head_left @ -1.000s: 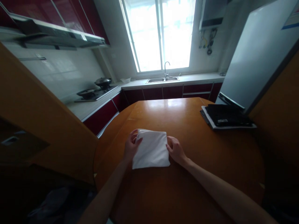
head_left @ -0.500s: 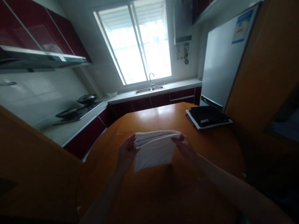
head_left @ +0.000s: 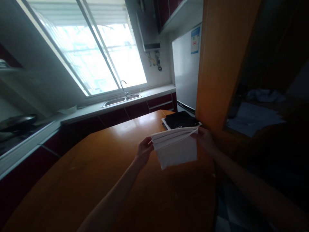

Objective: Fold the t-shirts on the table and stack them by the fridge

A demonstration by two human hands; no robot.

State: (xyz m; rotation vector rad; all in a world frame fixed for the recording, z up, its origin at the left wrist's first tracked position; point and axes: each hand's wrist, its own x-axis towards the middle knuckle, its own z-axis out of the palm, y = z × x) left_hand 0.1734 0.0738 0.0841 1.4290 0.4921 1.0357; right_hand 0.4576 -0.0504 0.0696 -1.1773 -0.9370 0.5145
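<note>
A folded white cloth (head_left: 178, 150), several layers thick, hangs between my hands above the wooden table (head_left: 108, 161). My left hand (head_left: 144, 149) grips its left end, fingers closed around the folded layers. At the right end, my right hand (head_left: 202, 138) pinches the upper corner. One flap droops below the folded top edge. Just behind the cloth lies a stack of folded clothes with a black garment (head_left: 180, 120) on top, its white lettering partly covered. Whether the cloth is a garment or a towel, I cannot tell.
A wooden panel (head_left: 217, 64) rises close by my right hand, with the fridge (head_left: 185, 71) behind it. Beyond the table are a counter with a sink (head_left: 116, 101) and, at the left, a stove with a pan (head_left: 19, 120).
My view has turned right. Both hands have carried the folded white cloth rightward across the table, close to the stack of clothes. The grip at both ends stays the same.
</note>
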